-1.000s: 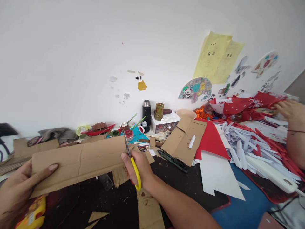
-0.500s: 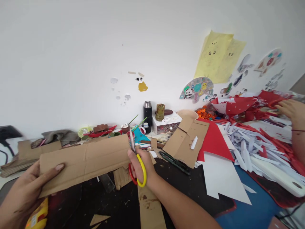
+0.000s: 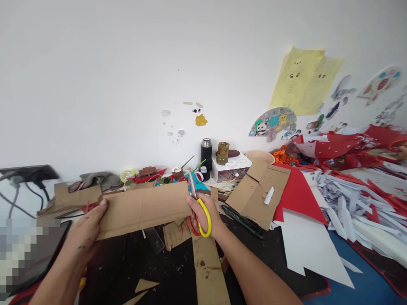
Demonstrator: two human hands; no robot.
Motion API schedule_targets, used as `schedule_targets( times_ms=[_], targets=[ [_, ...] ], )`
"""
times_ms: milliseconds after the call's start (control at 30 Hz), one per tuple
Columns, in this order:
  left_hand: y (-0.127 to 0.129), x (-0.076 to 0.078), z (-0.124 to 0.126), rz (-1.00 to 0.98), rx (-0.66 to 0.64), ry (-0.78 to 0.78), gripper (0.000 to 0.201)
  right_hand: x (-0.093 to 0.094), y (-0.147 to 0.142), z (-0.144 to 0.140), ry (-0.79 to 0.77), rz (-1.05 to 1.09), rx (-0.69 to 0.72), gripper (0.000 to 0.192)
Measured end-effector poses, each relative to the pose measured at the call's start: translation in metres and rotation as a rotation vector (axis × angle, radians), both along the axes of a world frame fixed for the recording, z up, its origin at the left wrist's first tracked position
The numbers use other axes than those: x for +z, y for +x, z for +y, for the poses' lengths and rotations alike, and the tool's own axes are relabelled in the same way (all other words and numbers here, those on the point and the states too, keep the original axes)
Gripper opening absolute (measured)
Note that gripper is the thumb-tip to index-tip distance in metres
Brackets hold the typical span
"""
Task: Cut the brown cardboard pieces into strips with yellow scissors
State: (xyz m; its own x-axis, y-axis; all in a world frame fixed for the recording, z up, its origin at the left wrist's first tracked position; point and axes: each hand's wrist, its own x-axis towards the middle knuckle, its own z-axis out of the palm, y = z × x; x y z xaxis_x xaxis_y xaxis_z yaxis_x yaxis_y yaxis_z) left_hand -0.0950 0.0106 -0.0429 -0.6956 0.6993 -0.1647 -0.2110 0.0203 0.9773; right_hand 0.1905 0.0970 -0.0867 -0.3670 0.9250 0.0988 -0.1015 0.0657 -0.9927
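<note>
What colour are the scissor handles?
Yellow and red; the scissors show in the head view, in the right hand.

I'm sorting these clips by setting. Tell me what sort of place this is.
Probably a craft or art workspace: paper cut-outs and drawings stuck on the wall, heaps of cut red and white paper, and cardboard being cut with scissors.

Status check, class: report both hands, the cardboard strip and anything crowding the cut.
Left hand grips cardboard strip at its left end. Right hand holds scissors at its right end. Cardboard scraps lie beneath.
</note>
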Motion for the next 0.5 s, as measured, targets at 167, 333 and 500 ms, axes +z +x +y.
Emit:
schedule_targets(
  times_ms=[167, 333, 500],
  targets=[
    [0.006, -0.008, 0.004, -0.056, -0.134, -0.002, 0.04, 0.0, 0.004, 0.005, -0.021, 0.038, -0.078, 0.056],
    [0.015, -0.003, 0.003, -0.001, -0.12, 0.047, 0.05, 0.004, 0.009, 0.01, -0.006, 0.024, -0.052, 0.057],
    [0.019, 0.007, -0.003, 0.008, -0.146, 0.057, 0.059, -0.001, 0.011, 0.01, 0.0, 0.001, -0.001, 0.056]
  ],
)
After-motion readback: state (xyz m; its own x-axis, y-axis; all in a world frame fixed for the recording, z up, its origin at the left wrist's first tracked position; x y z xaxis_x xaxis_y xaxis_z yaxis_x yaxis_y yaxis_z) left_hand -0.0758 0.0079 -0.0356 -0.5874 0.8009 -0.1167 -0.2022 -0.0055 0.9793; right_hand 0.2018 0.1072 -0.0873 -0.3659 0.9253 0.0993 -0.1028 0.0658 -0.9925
